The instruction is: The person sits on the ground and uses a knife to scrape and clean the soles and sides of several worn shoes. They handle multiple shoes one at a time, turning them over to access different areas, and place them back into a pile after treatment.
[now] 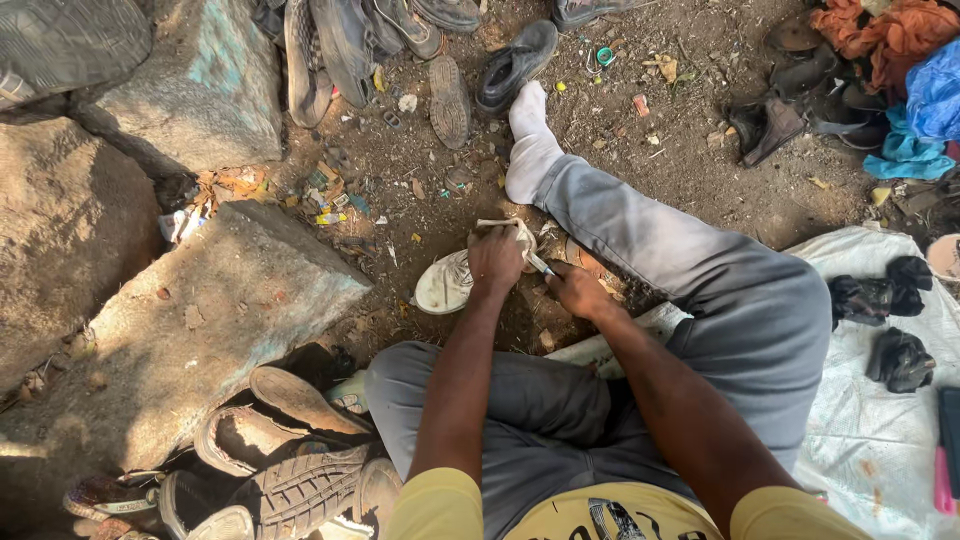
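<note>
Left hand [494, 258] clamped over the heel end of a white shoe [447, 281], pinning it on the dirt betw. the legs. Right hand [575, 290] pinches a thin tool [540, 265], tip at the shoe. Shoe looks light, soft upper, prob. floppy — best gripped at sole/heel. Stone slab [220, 310] left, worn sandals [290, 440] near.

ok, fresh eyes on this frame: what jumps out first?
At centre, the left hand grips a white shoe on the dirt ground, while the right hand holds a thin tool against it. The person's leg in grey trousers stretches up the frame, ending in a white sock beside a black shoe. Worn sandals are heaped at lower left, below big stone slabs.
</note>
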